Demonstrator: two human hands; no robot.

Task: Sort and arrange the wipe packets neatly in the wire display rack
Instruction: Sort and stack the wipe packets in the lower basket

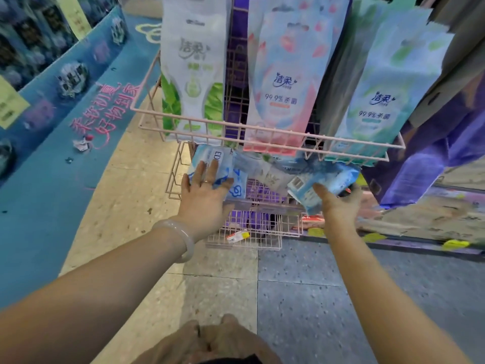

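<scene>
Pink wire rack [262, 128]: three tall wipe packs stand in the upper basket. Lower basket holds loose blue packets. Left hand [203, 195] lies flat on a blue-white packet [223, 166] at the basket's left end, fingers straight and spread. Right hand [338, 203] grips a blue packet [325, 179] at the right end, fingers curled under, thumb on top.

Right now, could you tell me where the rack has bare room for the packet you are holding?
The middle shelf's bare wire lies between the left hand and the packet in the right hand. The bottom shelf holds only a small item. The top basket is crowded with hanging packs.
</scene>
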